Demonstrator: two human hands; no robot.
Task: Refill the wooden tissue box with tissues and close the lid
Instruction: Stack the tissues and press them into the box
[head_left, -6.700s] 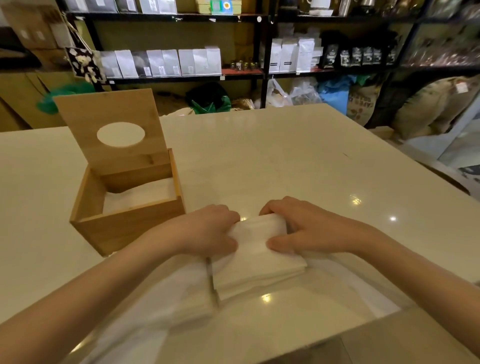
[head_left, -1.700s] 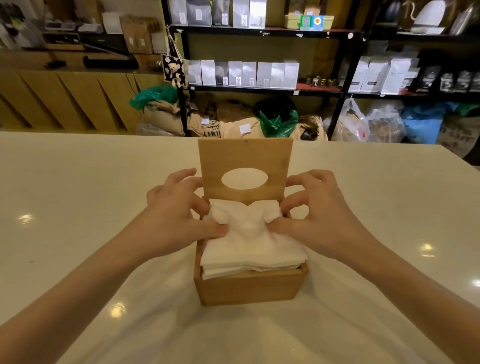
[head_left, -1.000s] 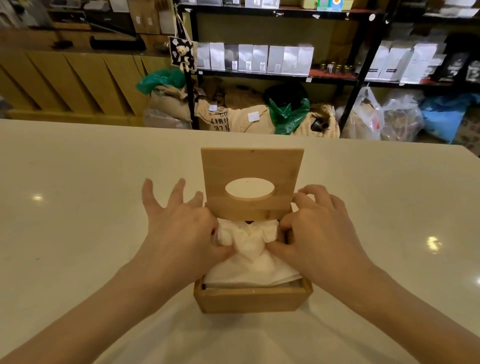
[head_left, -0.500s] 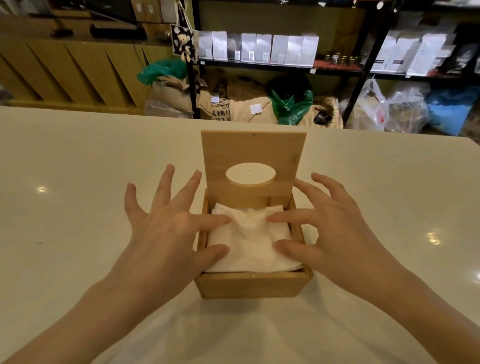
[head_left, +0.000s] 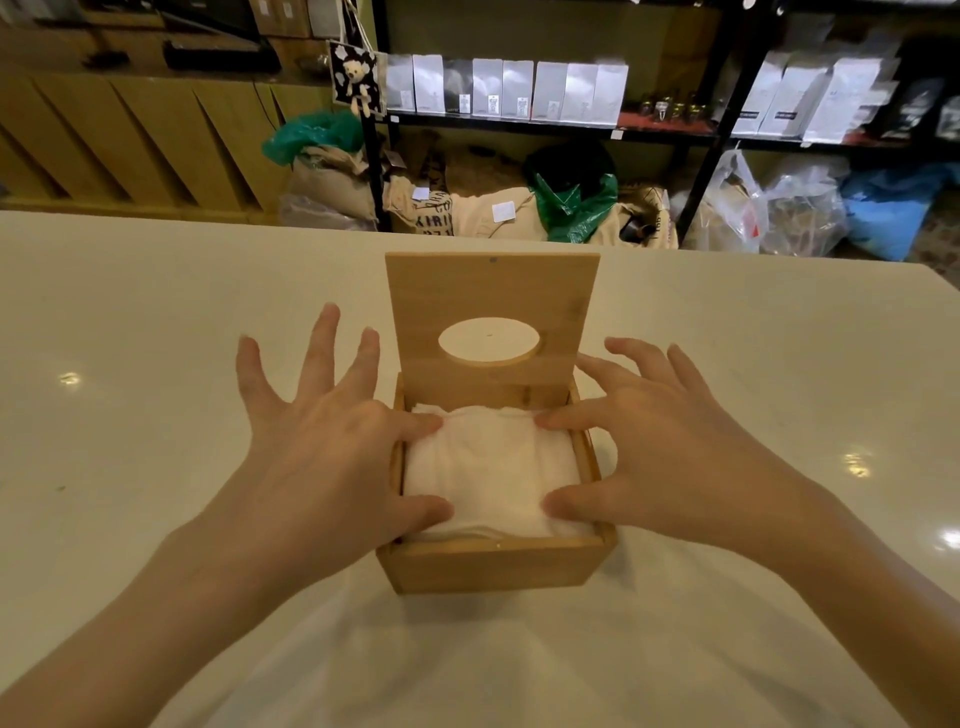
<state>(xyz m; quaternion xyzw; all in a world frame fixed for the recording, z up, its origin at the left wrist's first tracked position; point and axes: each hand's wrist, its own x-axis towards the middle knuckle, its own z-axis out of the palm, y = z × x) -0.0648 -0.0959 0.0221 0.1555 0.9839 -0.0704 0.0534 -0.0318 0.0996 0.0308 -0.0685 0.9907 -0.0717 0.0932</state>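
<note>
Head view: wooden tissue box (head_left: 496, 564) at centre of pale, glossy table (head_left: 130, 415), hinged lid (head_left: 491, 291) upright with oval cutout, white tissues (head_left: 491, 467) filling the inside. Left hand (head_left: 322, 452) and right hand (head_left: 660, 447) splayed open, thumbs and forefingers pressing the stack, gripping nothing. Behind: black shelves (head_left: 696, 135) of white pouches, sacks below.

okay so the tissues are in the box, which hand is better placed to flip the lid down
Either would do; slight edge to the right hand. Both hands are open, pressing the tissues, but the right's fingers lie closer to the side edge of the upright lid than the left hand.
</note>
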